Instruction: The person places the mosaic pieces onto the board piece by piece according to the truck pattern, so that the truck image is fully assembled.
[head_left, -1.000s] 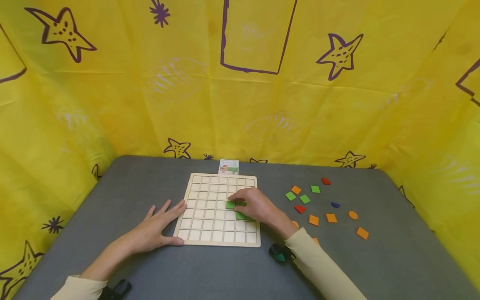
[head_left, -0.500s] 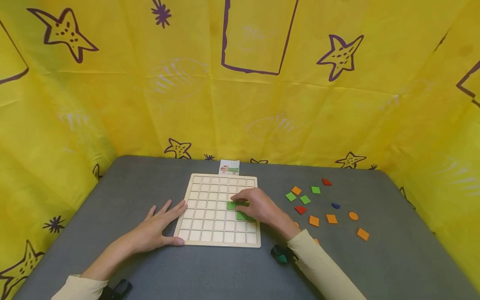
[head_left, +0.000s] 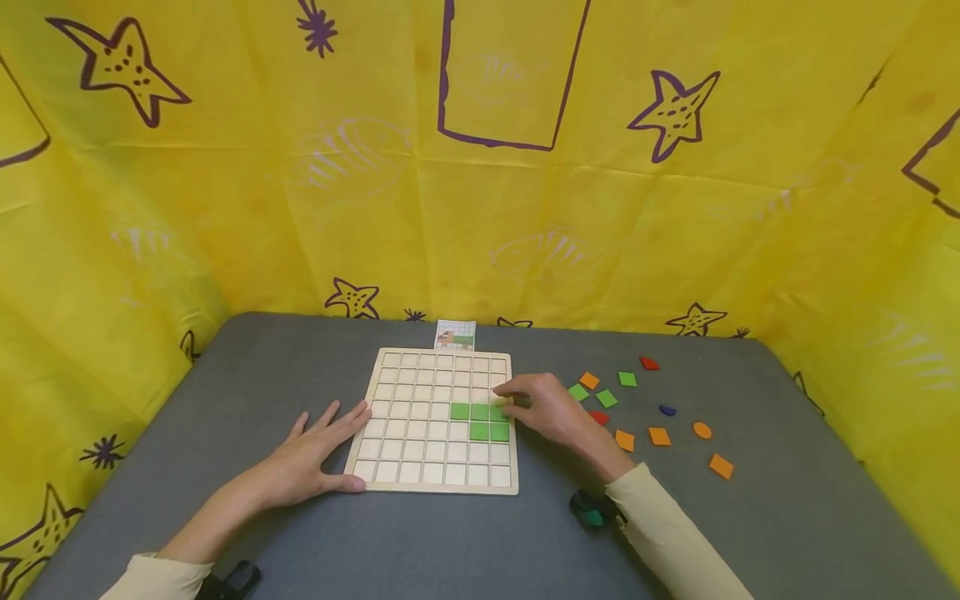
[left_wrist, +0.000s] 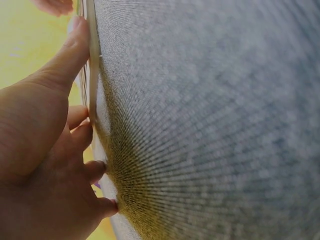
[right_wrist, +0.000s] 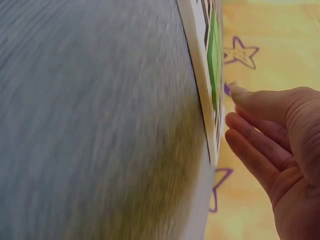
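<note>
A wooden grid board lies flat on the table, with several green square tiles set in cells toward its right side. My left hand rests at the board's left edge, fingers spread, fingertips and thumb touching the rim; the left wrist view shows the thumb along that edge. Over the board's right edge hovers my right hand, partly covering the end tile of the upper green row. In the right wrist view its fingers are bent loosely, apart from the thumb, with nothing between them.
A small picture card lies at the board's far edge. Right of the board are scattered green, orange, red and blue pieces on the grey table. Yellow patterned cloth hangs around the table.
My right hand has moved right from the green tiles, uncovering more of both green rows. Its fingers have let go of the tile at the row's left end. The left hand stays put.
</note>
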